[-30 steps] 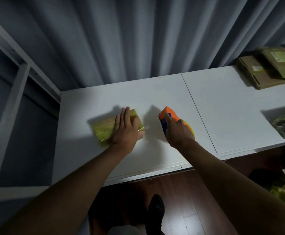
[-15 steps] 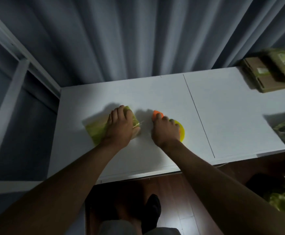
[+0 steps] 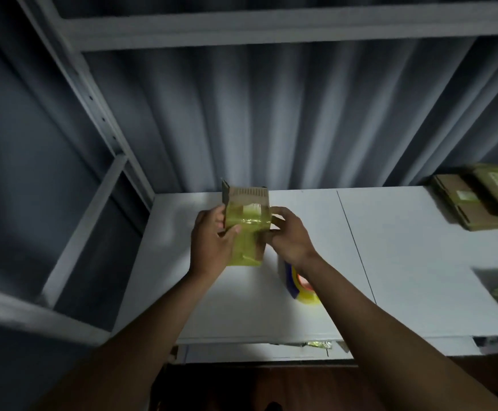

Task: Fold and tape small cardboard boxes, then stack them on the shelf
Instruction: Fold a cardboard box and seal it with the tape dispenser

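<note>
Two hands hold one small box (image 3: 246, 229) above the white surface (image 3: 405, 262): left hand (image 3: 212, 244) and right hand (image 3: 290, 235) grip its sides. Its lower part looks taped, top flaps open; closing and shelving remain. The tape dispenser (image 3: 299, 284) lies nearby.

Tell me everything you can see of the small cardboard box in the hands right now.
The small cardboard box is brown corrugated card, mostly wrapped in glossy yellow-green tape. It is held upright above the white table, clear of it. Its top is open, with untaped flaps standing up; one shows the corrugated ridges. The left hand grips its left side, thumb across the front; the right hand holds the right side. Its back and inside are hidden.
</note>
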